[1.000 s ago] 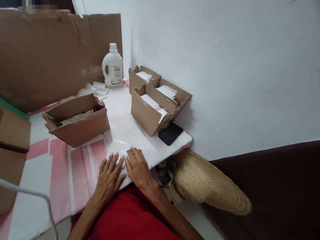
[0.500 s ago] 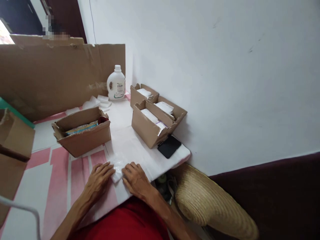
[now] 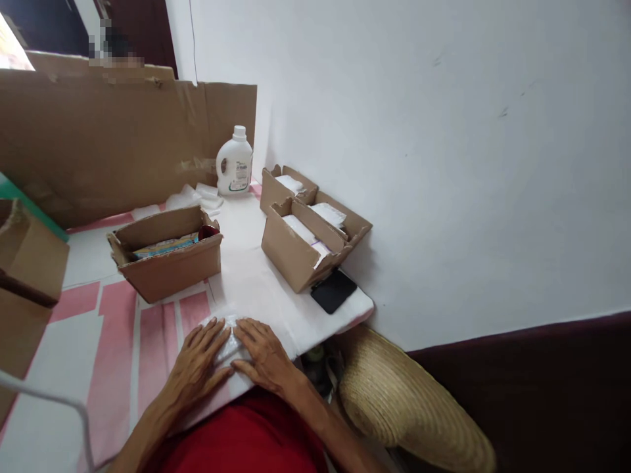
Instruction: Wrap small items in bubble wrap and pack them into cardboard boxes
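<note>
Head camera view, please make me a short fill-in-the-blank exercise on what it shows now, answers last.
1. The left hand and right hand rest on clear plastic, palms facing ____.
2. The cap on the handled bottle is coloured ____.
3. The flat object beside the cardboard boxes is coloured ____.
4. The straw hat is closer to the ____ hand.

Missing words: down; white; black; right.
</note>
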`<state>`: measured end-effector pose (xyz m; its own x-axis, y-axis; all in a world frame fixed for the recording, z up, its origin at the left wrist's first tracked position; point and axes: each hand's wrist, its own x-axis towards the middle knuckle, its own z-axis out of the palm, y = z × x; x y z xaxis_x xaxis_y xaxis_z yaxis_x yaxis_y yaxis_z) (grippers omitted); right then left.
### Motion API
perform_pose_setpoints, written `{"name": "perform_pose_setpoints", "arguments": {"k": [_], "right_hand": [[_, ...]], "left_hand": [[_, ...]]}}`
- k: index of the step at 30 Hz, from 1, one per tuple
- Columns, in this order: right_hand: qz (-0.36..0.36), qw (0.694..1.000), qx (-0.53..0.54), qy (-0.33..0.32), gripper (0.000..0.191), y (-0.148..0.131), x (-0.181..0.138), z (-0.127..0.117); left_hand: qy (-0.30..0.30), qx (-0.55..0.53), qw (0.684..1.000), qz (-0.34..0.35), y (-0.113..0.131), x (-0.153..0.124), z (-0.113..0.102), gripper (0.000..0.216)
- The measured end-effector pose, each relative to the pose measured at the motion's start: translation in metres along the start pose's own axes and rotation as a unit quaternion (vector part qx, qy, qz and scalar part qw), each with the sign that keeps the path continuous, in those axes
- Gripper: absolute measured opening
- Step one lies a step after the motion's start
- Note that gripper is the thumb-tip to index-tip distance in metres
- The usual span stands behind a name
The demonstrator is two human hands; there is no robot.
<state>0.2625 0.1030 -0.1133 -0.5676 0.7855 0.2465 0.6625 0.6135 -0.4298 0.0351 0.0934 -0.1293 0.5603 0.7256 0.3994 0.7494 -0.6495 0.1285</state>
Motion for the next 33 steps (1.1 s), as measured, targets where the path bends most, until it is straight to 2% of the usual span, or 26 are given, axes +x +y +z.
{"name": "perform_pose_setpoints", "arguments": {"k": [7, 11, 13, 16, 19, 22, 24, 26, 29, 31, 33], "right_hand": [[-0.019, 0.999, -0.039, -0.005, 0.057, 0.003, 0.011, 0.001], [-0.051, 0.991, -0.126, 0.012, 0.023, 0.006, 0.022, 0.012], [-0.068, 0.988, -0.140, 0.025, 0.019, 0.009, 0.026, 0.007], [-0.085, 0.992, -0.074, 0.061, 0.021, 0.009, 0.036, -0.034], [-0.095, 0.984, -0.013, 0.148, 0.023, 0.001, 0.063, -0.103], [-0.095, 0.957, -0.062, 0.267, 0.018, -0.015, 0.116, -0.157], [-0.129, 0.943, -0.093, 0.293, 0.019, -0.025, 0.161, -0.165], [-0.169, 0.949, -0.131, 0.233, 0.021, -0.031, 0.206, -0.153], [-0.190, 0.963, -0.188, 0.020, 0.019, -0.034, 0.260, -0.119], [-0.190, 0.959, -0.186, -0.099, 0.014, -0.032, 0.283, -0.103], [-0.193, 0.953, -0.158, -0.170, 0.008, -0.028, 0.297, -0.098]], "left_hand": [[0.081, -0.012, 0.996, 0.038, -0.005, 0.006, -0.010, 0.023], [0.118, -0.033, 0.992, 0.000, 0.000, 0.016, -0.012, 0.025], [0.127, -0.043, 0.991, -0.028, 0.002, 0.021, -0.020, 0.024], [0.152, -0.095, 0.978, -0.103, 0.001, 0.026, -0.043, 0.024], [0.225, -0.109, 0.955, -0.157, -0.010, 0.031, -0.074, 0.042], [0.314, -0.006, 0.933, -0.175, -0.031, 0.044, -0.097, 0.052], [0.325, 0.070, 0.921, -0.205, -0.047, 0.054, -0.104, 0.058], [0.309, 0.122, 0.915, -0.231, -0.063, 0.062, -0.105, 0.060], [0.291, 0.150, 0.917, -0.229, -0.078, 0.064, -0.098, 0.052], [0.291, 0.145, 0.921, -0.214, -0.082, 0.061, -0.094, 0.044], [0.300, 0.134, 0.923, -0.201, -0.083, 0.057, -0.093, 0.038]]}}
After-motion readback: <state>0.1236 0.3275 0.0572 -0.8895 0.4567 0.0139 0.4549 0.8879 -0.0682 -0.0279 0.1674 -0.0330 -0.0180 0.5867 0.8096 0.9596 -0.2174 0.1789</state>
